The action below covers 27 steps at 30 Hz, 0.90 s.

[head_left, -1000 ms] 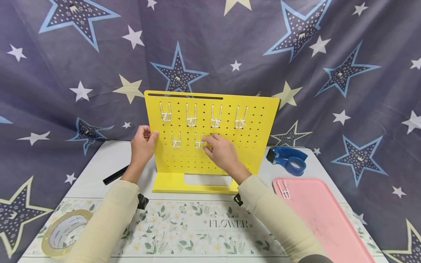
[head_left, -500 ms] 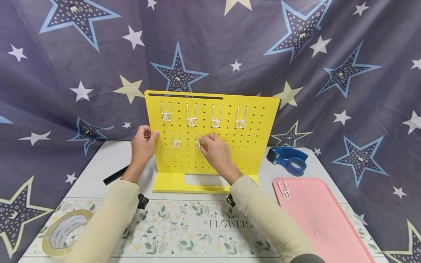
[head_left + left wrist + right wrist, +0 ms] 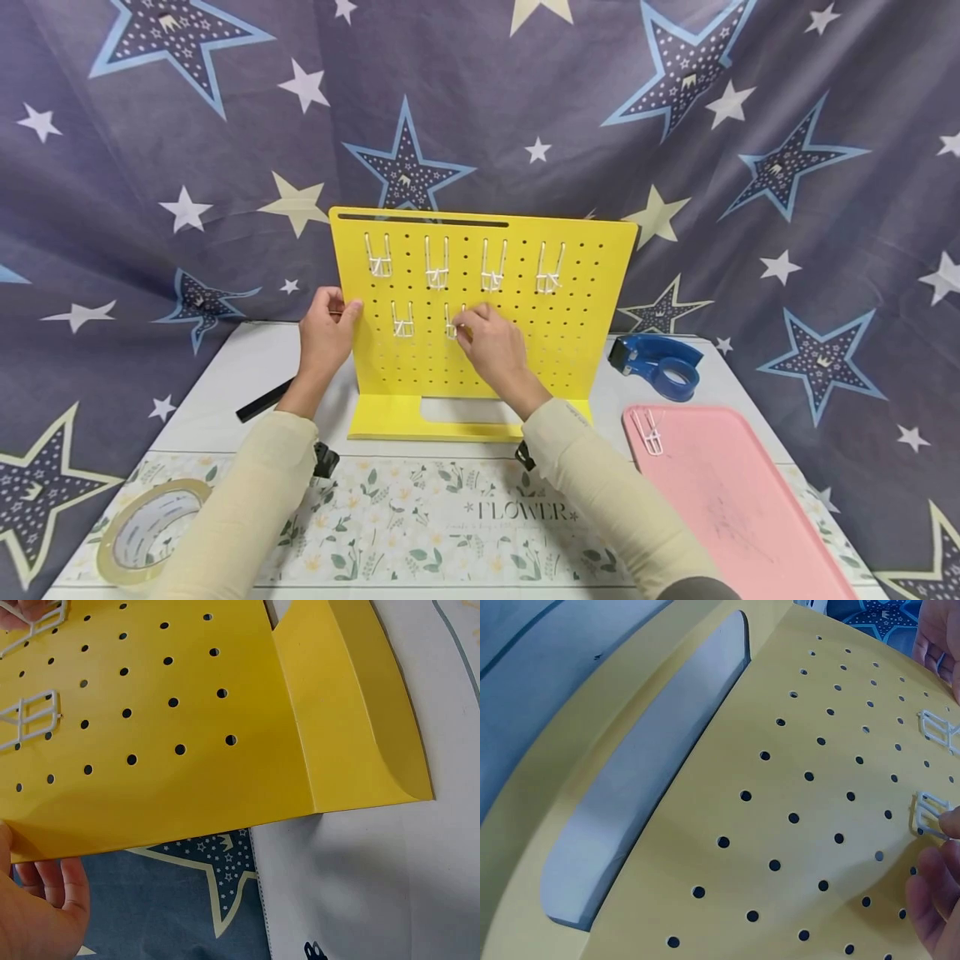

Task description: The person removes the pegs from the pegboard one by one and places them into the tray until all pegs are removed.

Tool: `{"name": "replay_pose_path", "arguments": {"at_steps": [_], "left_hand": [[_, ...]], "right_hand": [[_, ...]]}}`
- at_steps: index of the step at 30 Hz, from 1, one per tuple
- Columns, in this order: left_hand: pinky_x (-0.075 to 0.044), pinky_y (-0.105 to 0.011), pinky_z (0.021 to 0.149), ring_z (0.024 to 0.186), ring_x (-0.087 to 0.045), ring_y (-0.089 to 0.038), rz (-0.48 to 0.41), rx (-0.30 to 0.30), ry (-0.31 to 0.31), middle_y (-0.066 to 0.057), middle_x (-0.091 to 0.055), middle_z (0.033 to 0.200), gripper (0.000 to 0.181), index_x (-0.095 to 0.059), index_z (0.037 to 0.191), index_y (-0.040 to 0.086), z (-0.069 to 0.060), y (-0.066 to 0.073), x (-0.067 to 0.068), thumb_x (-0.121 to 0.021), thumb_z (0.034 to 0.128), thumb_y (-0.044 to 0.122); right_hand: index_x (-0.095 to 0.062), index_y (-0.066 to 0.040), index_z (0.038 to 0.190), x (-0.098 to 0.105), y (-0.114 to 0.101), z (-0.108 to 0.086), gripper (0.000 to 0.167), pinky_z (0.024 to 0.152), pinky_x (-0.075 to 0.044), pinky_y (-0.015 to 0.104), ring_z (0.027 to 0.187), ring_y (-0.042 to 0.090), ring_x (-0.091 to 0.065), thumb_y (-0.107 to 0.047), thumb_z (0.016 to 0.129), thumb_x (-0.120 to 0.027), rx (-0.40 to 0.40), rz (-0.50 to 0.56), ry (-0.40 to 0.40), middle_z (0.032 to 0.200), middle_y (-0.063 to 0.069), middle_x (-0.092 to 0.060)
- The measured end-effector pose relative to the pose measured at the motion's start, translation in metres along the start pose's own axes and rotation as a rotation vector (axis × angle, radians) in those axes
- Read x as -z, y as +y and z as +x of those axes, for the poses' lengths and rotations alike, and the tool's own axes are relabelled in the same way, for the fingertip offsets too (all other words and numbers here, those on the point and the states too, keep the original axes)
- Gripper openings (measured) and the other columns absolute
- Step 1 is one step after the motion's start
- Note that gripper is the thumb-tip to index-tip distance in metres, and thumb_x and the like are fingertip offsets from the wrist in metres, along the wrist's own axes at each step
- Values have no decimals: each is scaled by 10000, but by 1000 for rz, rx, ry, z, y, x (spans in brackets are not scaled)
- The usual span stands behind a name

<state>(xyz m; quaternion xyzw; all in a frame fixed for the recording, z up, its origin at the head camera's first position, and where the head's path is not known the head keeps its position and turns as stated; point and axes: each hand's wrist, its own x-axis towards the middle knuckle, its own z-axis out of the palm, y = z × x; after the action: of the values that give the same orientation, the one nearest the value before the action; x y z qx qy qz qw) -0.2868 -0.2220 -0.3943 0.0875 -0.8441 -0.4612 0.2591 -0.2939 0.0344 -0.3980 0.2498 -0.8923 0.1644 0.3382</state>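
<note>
The white wire hook (image 3: 928, 814) is in the lower row on the yellow pegboard (image 3: 405, 367), and the fingers of your right hand (image 3: 492, 346) pinch it. Your left hand (image 3: 327, 333) grips the board's left edge, thumb in front. Another hook (image 3: 402, 321) hangs just beside yours, and four more are above. The board stands on a white worktop (image 3: 225, 433) with a flowery strip saying "FLOWER". On your right are a pink tray (image 3: 720, 492) and a blue tape dispenser (image 3: 647, 358); on your left, a tape roll (image 3: 112, 546). Behind hangs a dark starry curtain (image 3: 495, 100).
</note>
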Motion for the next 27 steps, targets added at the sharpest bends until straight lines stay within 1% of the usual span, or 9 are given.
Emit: {"name": "replay_pose_path", "arguments": {"at_steps": [10,15,19,23,27], "left_hand": [[-469,-328,794,973,-632,-277,9,6,-3,-138,-626,1054,249,-502,1116,63,-2,1,0,-604,1034,275],[-474,-339,806,981,-636,-282,5,6,-3,-149,-639,1065,249,-504,1114,61,-2,2,0,-606,1033,273],[-480,-355,811,990,-643,-301,2,10,-14,-160,-640,1079,255,-500,1125,59,-1,2,0,-604,1034,273],[-479,-361,819,996,-643,-309,5,17,-18,-164,-634,1089,261,-498,1139,59,-1,2,0,-596,1037,279],[-479,-368,832,1006,-637,-306,4,26,-16,-159,-628,1096,263,-494,1143,66,0,2,0,-593,1039,286]], "right_hand": [[-766,-221,973,2,1,-1,70,456,-380,207,559,81,-527,-171,931,-740,66,-2,63,862,-62,-673],[-757,-205,960,8,2,-3,63,458,-404,221,593,94,-572,-152,929,-741,117,12,98,874,-48,-695],[-759,-200,943,13,5,-6,78,472,-448,221,637,94,-633,-135,901,-764,144,16,122,885,-40,-718],[-770,-194,939,19,11,-9,83,517,-497,220,682,94,-671,-125,893,-771,157,37,127,898,-38,-721],[-772,-180,949,30,19,-13,70,533,-504,224,683,95,-665,-127,906,-759,167,62,105,894,-32,-714]]}}
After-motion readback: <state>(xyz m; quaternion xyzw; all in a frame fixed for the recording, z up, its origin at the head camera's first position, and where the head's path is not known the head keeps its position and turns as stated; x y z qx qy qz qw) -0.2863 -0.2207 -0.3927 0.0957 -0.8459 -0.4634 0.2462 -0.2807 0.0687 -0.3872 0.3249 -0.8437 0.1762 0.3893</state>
